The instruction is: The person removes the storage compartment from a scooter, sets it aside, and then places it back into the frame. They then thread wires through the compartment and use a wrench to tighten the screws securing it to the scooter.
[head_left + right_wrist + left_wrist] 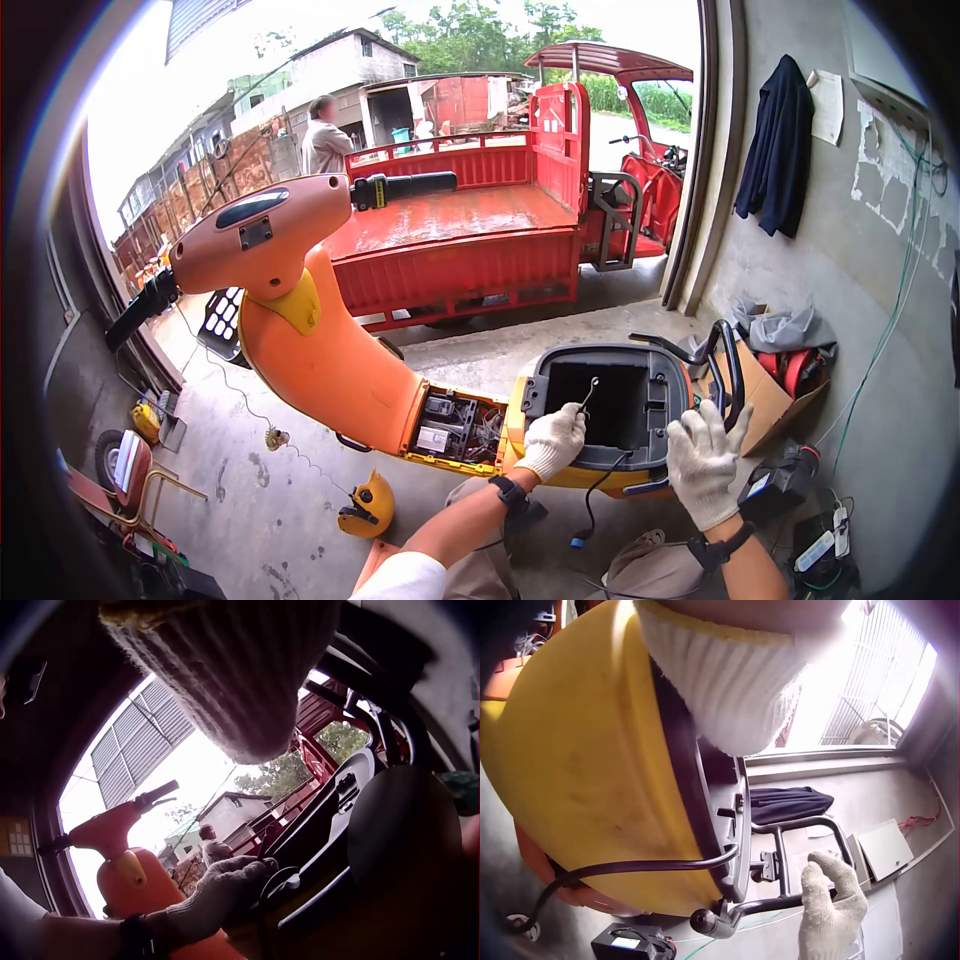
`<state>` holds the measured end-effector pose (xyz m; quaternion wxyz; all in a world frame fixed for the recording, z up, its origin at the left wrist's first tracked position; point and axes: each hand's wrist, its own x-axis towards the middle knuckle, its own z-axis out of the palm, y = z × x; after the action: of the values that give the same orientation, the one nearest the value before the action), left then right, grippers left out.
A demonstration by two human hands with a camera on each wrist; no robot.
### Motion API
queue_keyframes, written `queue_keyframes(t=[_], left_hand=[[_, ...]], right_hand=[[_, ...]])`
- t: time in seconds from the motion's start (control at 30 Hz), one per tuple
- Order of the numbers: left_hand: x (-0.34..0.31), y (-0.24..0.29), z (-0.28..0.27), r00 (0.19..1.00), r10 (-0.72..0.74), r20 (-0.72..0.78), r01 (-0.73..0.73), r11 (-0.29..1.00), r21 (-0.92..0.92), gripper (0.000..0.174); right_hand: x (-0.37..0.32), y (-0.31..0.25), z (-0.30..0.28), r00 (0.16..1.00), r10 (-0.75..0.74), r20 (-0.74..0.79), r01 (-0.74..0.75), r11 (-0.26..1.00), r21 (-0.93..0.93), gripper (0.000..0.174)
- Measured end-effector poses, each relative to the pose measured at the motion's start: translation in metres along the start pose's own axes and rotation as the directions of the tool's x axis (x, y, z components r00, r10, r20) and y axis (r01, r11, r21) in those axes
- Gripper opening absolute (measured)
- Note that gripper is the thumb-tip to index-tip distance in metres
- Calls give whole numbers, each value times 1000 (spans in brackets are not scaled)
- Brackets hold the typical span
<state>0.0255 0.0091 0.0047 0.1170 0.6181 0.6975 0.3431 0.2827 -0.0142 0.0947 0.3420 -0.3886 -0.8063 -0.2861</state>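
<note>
My gloved left hand [555, 442] grips a slim metal wrench [591, 388], its ring end pointing up over the seat compartment [534, 395] of an orange and yellow electric scooter [335, 345]. Much of that hand's glove fills the top of the left wrist view, hiding the tool there. My gloved right hand [708, 465] is raised beside the compartment's right rim, fingers apart and holding nothing. Just beyond it stands the scooter's black rear rack [737, 375]. A black cable [590, 500] with a blue end hangs down the near side of the yellow body.
Ahead of the compartment, a battery bay [447, 425] shows wiring and parts. A yellow helmet [372, 502] lies on the floor. A red cargo tricycle [450, 265] stands outside the doorway, with a person [325, 140] behind it. At right are a cardboard box [765, 400] and a black device [780, 485].
</note>
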Motion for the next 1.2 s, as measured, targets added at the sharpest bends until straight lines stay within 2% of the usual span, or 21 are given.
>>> queue_keyframes(t=[0.07,0.17,0.23,0.3,0.4,0.53,0.63,0.8,0.9,1.0,1.1,1.2], left_hand=[[3,-8,8,998,-24,-53,23,999,-31,22],[-1,-7,8,997,-18,-71,16,999,-34,22],[1,-8,9,998,12,-67,-12,1000,0,24],[0,-6,6,997,8,-77,-9,1000,-8,24],[0,-5,5,997,-9,-74,7,1000,-28,23],[-1,-4,4,998,-32,-57,31,999,-18,23],[-2,-4,5,993,12,-117,-12,1000,-3,21],[-1,-7,7,994,9,-108,-12,999,-31,21],[-1,-8,9,993,16,-120,-22,999,-45,22],[-1,-8,9,993,17,-121,-20,999,-28,23],[-2,-6,6,992,13,-123,-18,999,-36,21],[-3,-4,4,994,14,-105,-17,999,-31,22]], right_hand=[[7,-3,-10,982,-187,-39,186,982,-40,14],[-14,8,31,954,-25,300,-13,992,124,15],[-12,15,47,907,49,417,-69,997,32,11],[-8,19,55,822,67,566,-46,998,-52,10],[-2,24,67,745,81,663,-30,996,-88,18],[5,26,69,752,90,654,-50,996,-80,13],[11,28,70,714,84,695,-23,995,-97,15],[18,29,65,689,52,723,-48,998,-26,22],[18,28,73,669,75,739,-40,997,-65,19],[8,31,82,755,-102,648,156,987,-25,13],[6,29,83,781,-210,588,284,958,-36,10],[12,29,73,722,-305,621,369,929,27,11]])
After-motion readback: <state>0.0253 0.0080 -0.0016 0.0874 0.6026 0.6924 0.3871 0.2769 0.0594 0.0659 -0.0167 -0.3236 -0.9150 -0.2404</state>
